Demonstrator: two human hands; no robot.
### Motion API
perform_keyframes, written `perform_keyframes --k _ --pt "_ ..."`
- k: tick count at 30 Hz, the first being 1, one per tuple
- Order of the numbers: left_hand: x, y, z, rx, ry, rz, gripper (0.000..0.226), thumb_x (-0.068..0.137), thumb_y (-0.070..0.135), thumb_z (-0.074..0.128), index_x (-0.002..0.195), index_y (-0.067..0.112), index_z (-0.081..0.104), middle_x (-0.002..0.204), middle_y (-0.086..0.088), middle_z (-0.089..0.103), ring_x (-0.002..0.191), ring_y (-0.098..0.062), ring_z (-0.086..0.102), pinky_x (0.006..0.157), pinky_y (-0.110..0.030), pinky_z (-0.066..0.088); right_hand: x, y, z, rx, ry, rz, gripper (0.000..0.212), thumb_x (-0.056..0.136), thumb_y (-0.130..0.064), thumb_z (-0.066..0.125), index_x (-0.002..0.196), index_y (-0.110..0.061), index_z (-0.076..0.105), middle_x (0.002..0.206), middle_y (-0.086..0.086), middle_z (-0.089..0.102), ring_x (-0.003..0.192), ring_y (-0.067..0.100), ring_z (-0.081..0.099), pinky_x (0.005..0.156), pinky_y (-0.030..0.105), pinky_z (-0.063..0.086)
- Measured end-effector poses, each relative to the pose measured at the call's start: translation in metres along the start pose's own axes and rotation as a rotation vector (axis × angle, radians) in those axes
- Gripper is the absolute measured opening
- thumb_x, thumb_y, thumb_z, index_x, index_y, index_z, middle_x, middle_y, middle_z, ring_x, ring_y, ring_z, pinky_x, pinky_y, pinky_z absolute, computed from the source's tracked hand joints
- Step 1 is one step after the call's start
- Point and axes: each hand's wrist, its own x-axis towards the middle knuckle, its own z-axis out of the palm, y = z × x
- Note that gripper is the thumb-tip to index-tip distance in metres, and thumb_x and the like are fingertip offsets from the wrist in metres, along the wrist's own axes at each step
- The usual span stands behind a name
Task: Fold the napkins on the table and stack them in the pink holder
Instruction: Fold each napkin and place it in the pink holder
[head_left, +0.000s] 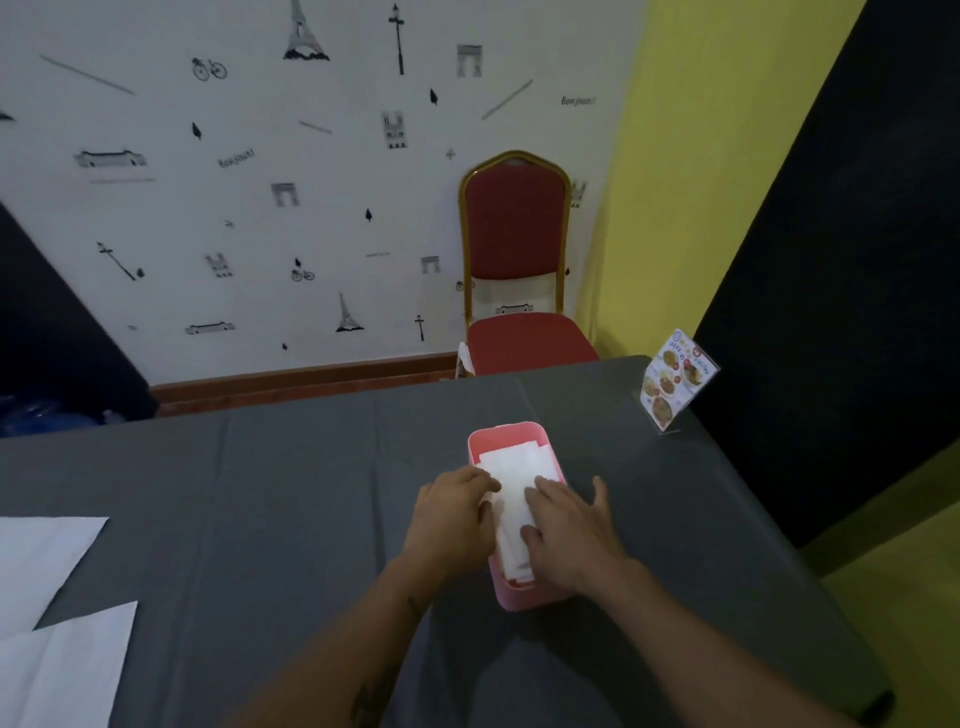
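Note:
The pink holder (511, 434) stands on the grey table (291, 493), right of centre. Folded white napkins (511, 478) lie stacked inside it. My left hand (451, 517) rests at the holder's left rim, fingers on the top napkin. My right hand (569, 525) lies flat over the holder's right side, fingers spread and pressing on the napkins. Neither hand closes around anything. Two unfolded white napkins (44, 558) (67, 670) lie flat at the table's left edge.
A menu card in a clear stand (675, 382) sits at the table's far right corner. A red chair with a gold frame (514, 260) stands behind the table against the wall.

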Motion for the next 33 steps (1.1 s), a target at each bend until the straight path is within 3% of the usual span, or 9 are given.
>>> perform_keyframes --k 3,7,10,16,20,23,26,28,33 --pt "-0.013 -0.014 -0.016 -0.134 0.077 -0.042 0.028 0.094 0.026 0.051 0.119 0.024 0.064 0.121 0.007 0.063 0.101 -0.010 0.058 0.093 -0.027 0.050 0.003 -0.015 -0.012 0.041 0.094 0.004 0.055 0.100 -0.041 0.041 0.150 -0.021 0.033 0.161 -0.001 0.032 0.148 0.017 0.028 0.120 0.061 -0.001" --pt "-0.036 -0.065 -0.044 -0.188 0.166 -0.090 0.027 0.089 0.014 0.050 0.109 0.019 0.068 0.110 0.002 0.069 0.098 -0.014 0.063 0.088 -0.028 0.051 0.007 -0.060 -0.020 0.126 0.175 -0.064 0.050 0.100 -0.035 0.041 0.147 -0.020 0.041 0.156 -0.002 0.041 0.144 0.017 0.034 0.122 0.052 0.008" --pt "-0.069 -0.115 -0.073 -0.201 0.223 -0.160 0.025 0.087 0.012 0.052 0.104 0.017 0.070 0.104 0.000 0.071 0.095 -0.019 0.064 0.083 -0.029 0.051 0.010 -0.118 -0.011 0.202 0.115 -0.106 0.053 0.100 -0.037 0.045 0.150 -0.022 0.037 0.160 -0.002 0.036 0.147 0.019 0.031 0.123 0.048 0.012" --pt "-0.148 -0.216 -0.111 -0.233 0.299 -0.333 0.027 0.086 0.011 0.053 0.107 0.016 0.070 0.109 -0.003 0.070 0.101 -0.021 0.064 0.088 -0.030 0.050 0.017 -0.234 0.036 0.142 -0.020 -0.196 0.056 0.099 -0.038 0.043 0.152 -0.020 0.035 0.160 0.000 0.033 0.147 0.019 0.030 0.122 0.044 0.014" --pt "-0.200 -0.270 -0.123 -0.229 0.261 -0.462 0.022 0.089 0.019 0.054 0.108 0.022 0.067 0.113 0.000 0.067 0.100 -0.017 0.062 0.088 -0.027 0.049 0.012 -0.298 0.069 0.143 -0.108 -0.242 0.056 0.098 -0.038 0.046 0.150 -0.020 0.038 0.156 0.000 0.038 0.142 0.021 0.036 0.118 0.040 0.025" --pt "-0.233 -0.297 -0.127 -0.091 0.180 -0.510 0.035 0.087 0.033 0.062 0.121 0.030 0.058 0.132 0.004 0.055 0.117 -0.016 0.051 0.101 -0.032 0.043 0.006 -0.333 0.084 0.162 -0.175 -0.270 0.057 0.096 -0.035 0.049 0.149 -0.018 0.039 0.152 0.002 0.041 0.138 0.025 0.040 0.115 0.039 0.031" --pt "-0.261 -0.321 -0.124 0.065 -0.032 -0.541 0.077 0.070 0.058 0.066 0.138 0.040 0.035 0.153 0.003 0.023 0.140 -0.024 0.021 0.113 -0.045 0.022 0.002 -0.361 0.092 0.175 -0.228 -0.293 0.057 0.096 -0.029 0.052 0.150 -0.017 0.037 0.151 0.003 0.039 0.138 0.026 0.037 0.115 0.042 0.033" --pt "-0.274 -0.332 -0.116 0.100 -0.130 -0.514 0.095 0.061 0.065 0.065 0.143 0.043 0.022 0.158 0.000 0.006 0.145 -0.027 0.002 0.116 -0.050 0.008 0.001 -0.374 0.097 0.180 -0.265 -0.299 0.059 0.096 -0.026 0.054 0.151 -0.018 0.035 0.152 0.002 0.037 0.140 0.026 0.034 0.116 0.043 0.032" --pt "-0.279 -0.345 -0.108 0.132 -0.009 -0.446 0.073 0.073 0.061 0.061 0.137 0.044 0.032 0.157 0.002 0.012 0.144 -0.025 0.006 0.114 -0.048 0.010 0.001 -0.383 0.106 0.159 -0.284 -0.287 0.057 0.092 -0.024 0.056 0.147 -0.019 0.039 0.145 0.003 0.041 0.133 0.025 0.039 0.113 0.041 0.035"
